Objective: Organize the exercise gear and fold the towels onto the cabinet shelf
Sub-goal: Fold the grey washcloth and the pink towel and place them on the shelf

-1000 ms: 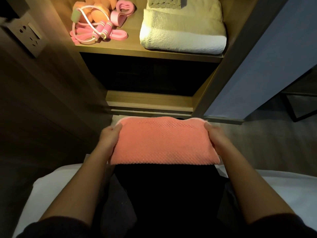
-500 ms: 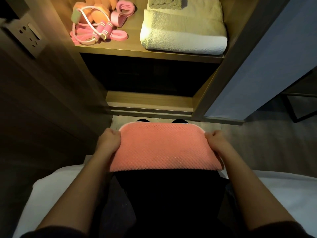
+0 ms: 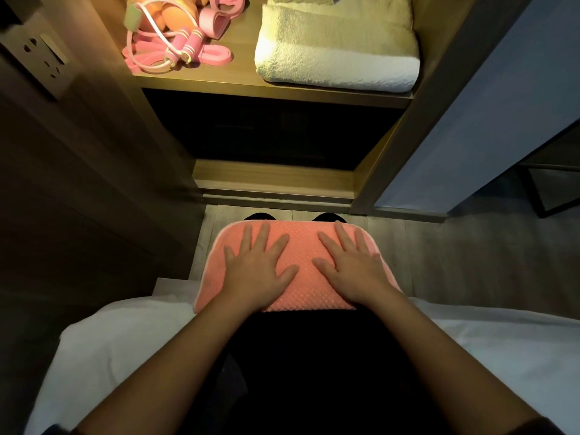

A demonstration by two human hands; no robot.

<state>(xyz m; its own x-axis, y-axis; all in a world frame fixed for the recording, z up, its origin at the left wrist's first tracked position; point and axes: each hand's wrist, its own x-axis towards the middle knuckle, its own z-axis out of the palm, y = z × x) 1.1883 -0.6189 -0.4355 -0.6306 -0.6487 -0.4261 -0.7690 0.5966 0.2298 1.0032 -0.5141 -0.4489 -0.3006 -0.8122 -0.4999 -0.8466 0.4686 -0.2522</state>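
A folded pink towel (image 3: 301, 246) lies across my lap, its textured side up. My left hand (image 3: 257, 268) presses flat on its left half with fingers spread. My right hand (image 3: 351, 268) lies flat on its right half, fingers straight. Up on the lit cabinet shelf (image 3: 238, 84) a folded white towel (image 3: 339, 61) lies at the right, with a small grey towel (image 3: 304, 0) on top of it. At the shelf's left sit a pink jump rope (image 3: 163, 54), a pink resistance band (image 3: 213, 56) and orange gear (image 3: 175, 14).
A wall socket (image 3: 40, 58) is on the dark panel at the left. The cabinet's lower compartment (image 3: 276, 133) is dark, with a wooden base below it. A blue-grey door (image 3: 489, 105) stands at the right. White bedding (image 3: 125, 340) lies under and beside my legs.
Both hands let go of the towel's side edges and moved inward. They now lie flat on top of it with fingers spread. The towel has settled lower on my lap.
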